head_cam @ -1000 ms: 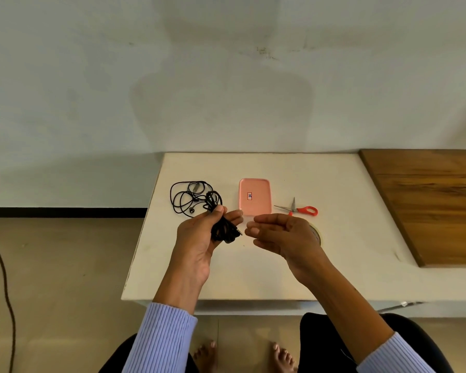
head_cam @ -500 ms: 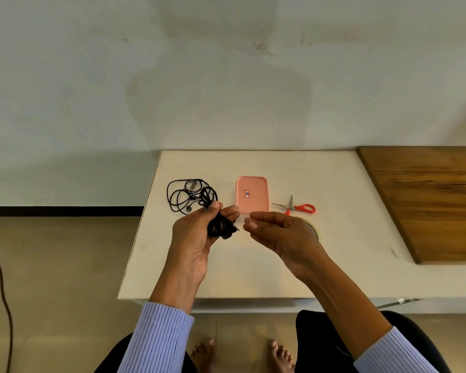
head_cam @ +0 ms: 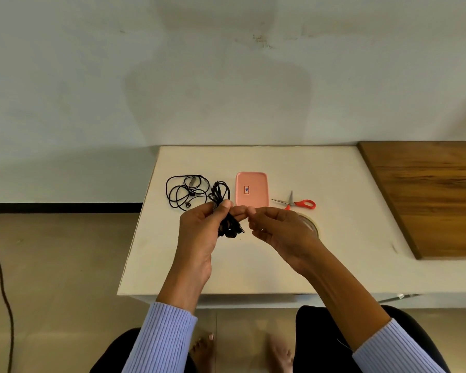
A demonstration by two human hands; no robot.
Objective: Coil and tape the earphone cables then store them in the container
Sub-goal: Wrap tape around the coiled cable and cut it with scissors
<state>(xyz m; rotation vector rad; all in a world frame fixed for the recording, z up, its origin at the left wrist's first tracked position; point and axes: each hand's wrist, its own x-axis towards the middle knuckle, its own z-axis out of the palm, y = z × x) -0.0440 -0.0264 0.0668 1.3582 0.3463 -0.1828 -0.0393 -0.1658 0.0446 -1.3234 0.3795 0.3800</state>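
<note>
A white surface (head_cam: 253, 265) stands against a pale wall, with a wooden board (head_cam: 428, 195) lying along its right side. Near the back lie a loose black earphone cable (head_cam: 184, 191), a pink container (head_cam: 252, 188) with its lid on, so its contents cannot be seen, and red-handled scissors (head_cam: 296, 203) just to the right of it. A roll of clear tape (head_cam: 311, 224) sits on the surface, mostly hidden behind the right hand (head_cam: 283, 235).

The left hand (head_cam: 202, 235) is raised above the surface, its grip clasping a coiled black earphone cable bundle (head_cam: 226, 214) between thumb and fingers; loops stick out above the fingers and the ends hang below. The right hand's thumb and forefinger are pinched together just beside the left fingertips; whether they hold anything is too small to tell.
</note>
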